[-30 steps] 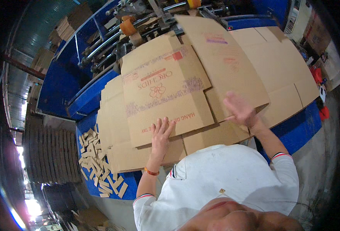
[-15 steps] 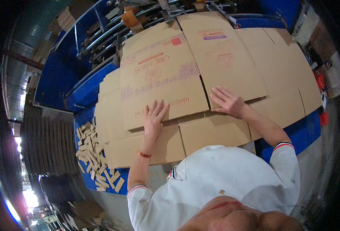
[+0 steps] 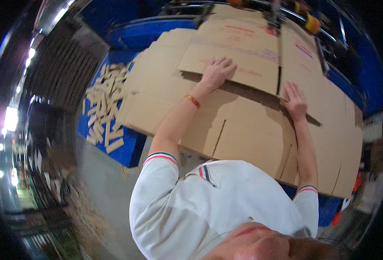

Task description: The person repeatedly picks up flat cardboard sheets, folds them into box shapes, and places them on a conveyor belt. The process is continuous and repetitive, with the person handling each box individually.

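A flat brown cardboard box blank [image 3: 243,56] with red and purple print lies tilted over a larger plain cardboard sheet [image 3: 248,130]. Its far end runs in under the machine. My left hand [image 3: 219,71] is at the blank's near edge, left of its middle, with bent fingers on top; the thumb is hidden. Close to the dark slot that parts two panels, my right hand [image 3: 294,100] holds the same edge, its fingers over the top, slightly blurred. Shadow shows in a gap between the blank's near edge and the sheet below.
Machine rollers with orange-yellow wheels [image 3: 312,24] stand at the far side. Many small cardboard offcuts [image 3: 107,102] lie on the blue table [image 3: 128,149] at left. Dark stacked sheets [image 3: 48,65] stand farther left. Grey floor [image 3: 100,182] shows at lower left.
The printed blank has moved away from me, farther under the machine, and both hands have gone forward with it. More of the plain sheet below shows. The whole view has turned.
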### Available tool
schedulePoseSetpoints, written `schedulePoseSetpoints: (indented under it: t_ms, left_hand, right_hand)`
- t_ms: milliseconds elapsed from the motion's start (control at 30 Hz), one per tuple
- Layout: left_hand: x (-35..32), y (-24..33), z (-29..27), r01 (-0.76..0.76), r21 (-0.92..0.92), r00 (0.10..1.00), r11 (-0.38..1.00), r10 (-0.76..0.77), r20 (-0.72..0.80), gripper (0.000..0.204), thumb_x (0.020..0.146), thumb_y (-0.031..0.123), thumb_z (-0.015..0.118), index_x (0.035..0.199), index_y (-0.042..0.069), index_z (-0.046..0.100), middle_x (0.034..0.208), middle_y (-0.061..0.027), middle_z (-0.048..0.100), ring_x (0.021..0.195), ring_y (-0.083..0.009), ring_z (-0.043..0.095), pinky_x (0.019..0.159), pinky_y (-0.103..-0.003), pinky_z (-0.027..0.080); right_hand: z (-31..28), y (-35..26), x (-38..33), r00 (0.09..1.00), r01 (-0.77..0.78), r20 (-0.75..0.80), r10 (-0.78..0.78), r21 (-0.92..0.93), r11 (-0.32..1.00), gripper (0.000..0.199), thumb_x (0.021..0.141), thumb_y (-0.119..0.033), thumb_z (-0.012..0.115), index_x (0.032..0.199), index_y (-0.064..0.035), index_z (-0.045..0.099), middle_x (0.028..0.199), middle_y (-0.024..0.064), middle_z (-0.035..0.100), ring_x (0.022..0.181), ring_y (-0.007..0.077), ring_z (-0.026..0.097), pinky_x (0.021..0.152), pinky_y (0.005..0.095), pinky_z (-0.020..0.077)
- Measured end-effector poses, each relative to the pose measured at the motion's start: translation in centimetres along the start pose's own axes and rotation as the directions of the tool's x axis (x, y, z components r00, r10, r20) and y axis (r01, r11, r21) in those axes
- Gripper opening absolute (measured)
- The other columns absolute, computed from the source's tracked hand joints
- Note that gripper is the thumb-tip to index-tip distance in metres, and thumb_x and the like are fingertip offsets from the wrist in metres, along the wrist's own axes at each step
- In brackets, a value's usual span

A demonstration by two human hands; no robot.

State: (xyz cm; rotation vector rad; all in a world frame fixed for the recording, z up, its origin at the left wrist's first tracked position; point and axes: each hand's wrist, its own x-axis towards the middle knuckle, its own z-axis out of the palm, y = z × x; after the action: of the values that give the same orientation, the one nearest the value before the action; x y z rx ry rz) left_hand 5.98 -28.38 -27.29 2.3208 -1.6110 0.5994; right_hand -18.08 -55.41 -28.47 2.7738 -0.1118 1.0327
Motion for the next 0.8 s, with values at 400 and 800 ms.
schedulePoseSetpoints:
  t_ms: [400, 800]
  left_hand:
    - [7.2, -3.4, 4.7, 0.359, 0.107, 0.933, 0.927, -0.356, -0.045, 0.044, 0.081, 0.016, 0.059, 0.124, 0.025, 0.053, 0.129, -0.0072, 0.050, 0.122, -0.0247, 0.045, 0.099, -0.067, 0.025]
    - [-9.7, -18.2, -3.6, 0.978, 0.158, 0.151, 0.139, -0.986, -0.071, 0.041, 0.084, 0.019, 0.057, 0.122, 0.004, 0.051, 0.128, -0.0157, 0.050, 0.120, -0.0331, 0.047, 0.099, -0.063, 0.030]
  right_hand:
    - [5.2, 6.7, 3.0, 0.900, -0.199, 0.294, 0.323, -0.383, 0.902, 0.064, 0.091, -0.044, 0.051, 0.142, -0.0107, 0.033, 0.147, 0.0151, 0.033, 0.133, 0.0373, 0.032, 0.100, 0.0606, 0.0303]
    - [7.6, 9.3, 3.9, 0.871, -0.393, 0.040, 0.489, -0.541, 0.744, 0.073, 0.090, -0.052, 0.051, 0.148, -0.0185, 0.022, 0.150, 0.0148, 0.026, 0.136, 0.0428, 0.024, 0.101, 0.0578, 0.0326]
